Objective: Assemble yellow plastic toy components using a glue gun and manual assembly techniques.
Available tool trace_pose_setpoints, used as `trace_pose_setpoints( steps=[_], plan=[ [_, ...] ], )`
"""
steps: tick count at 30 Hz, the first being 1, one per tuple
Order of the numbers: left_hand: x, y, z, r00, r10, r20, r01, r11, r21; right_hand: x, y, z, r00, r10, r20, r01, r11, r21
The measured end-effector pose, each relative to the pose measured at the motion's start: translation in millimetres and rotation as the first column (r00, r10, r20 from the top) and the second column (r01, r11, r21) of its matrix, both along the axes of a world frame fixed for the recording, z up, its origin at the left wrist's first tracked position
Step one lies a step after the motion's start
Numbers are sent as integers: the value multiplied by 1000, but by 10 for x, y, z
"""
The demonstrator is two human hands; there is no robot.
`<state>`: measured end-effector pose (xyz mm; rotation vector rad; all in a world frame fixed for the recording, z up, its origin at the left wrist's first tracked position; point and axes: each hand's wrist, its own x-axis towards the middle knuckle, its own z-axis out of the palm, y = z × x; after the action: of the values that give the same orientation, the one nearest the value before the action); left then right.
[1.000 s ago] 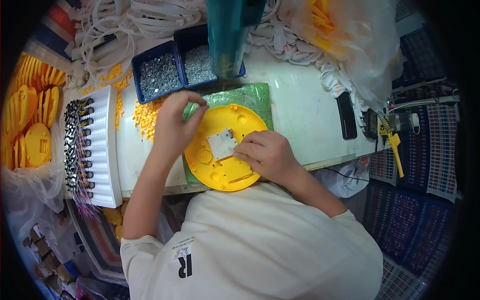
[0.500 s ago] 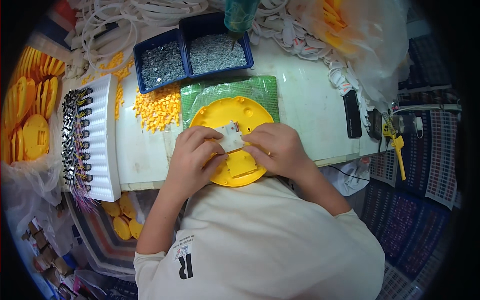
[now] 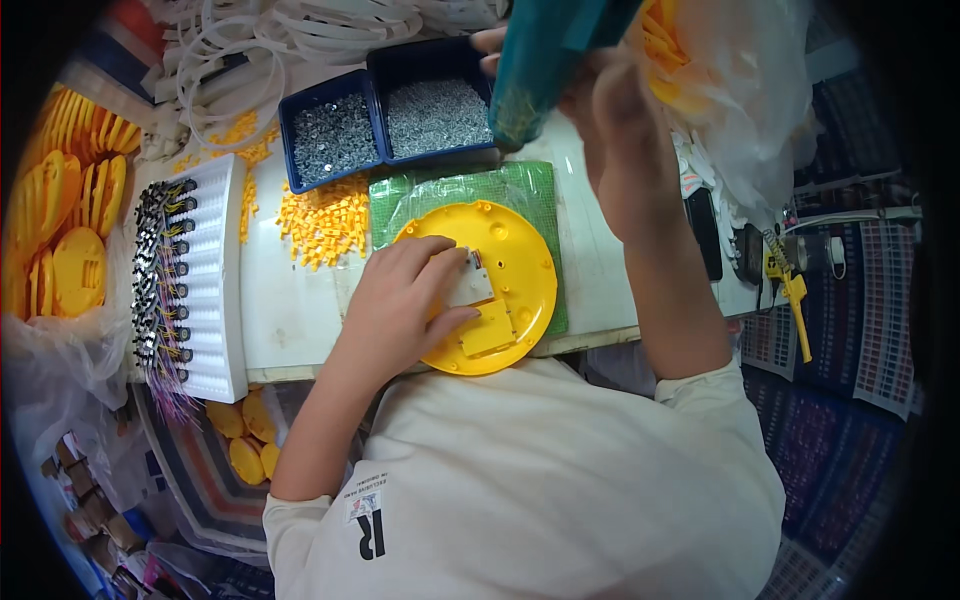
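Woven green matting point(image 3: 400, 196) underlies a round, glossy yellow plastic shell point(image 3: 526, 272).

At centre, a round yellow plastic shell point(image 3: 532, 285) is partly covered by the left hand point(image 3: 402, 298), its fingers laid on a flat white piece point(image 3: 471, 287). At upper right, a teal tool point(image 3: 548, 70) is flanked by the blurred right hand point(image 3: 625, 120). Small metal parts point(image 3: 435, 112) are held in blue trays point(image 3: 425, 62), upper centre.
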<state>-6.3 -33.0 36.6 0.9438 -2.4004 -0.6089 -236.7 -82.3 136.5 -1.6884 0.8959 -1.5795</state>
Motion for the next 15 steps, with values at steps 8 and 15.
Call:
trace_pose_setpoints(
  steps=[8,15],
  plan=[
    [-11,35,-15,987,-12,161,14,1000,-15,6,15,-58,890,360,281,-412,898,154],
    [-55,38,-32,983,54,177,-29,990,-140,36,481,-534,922,178,345,-314,864,393]
  ],
)
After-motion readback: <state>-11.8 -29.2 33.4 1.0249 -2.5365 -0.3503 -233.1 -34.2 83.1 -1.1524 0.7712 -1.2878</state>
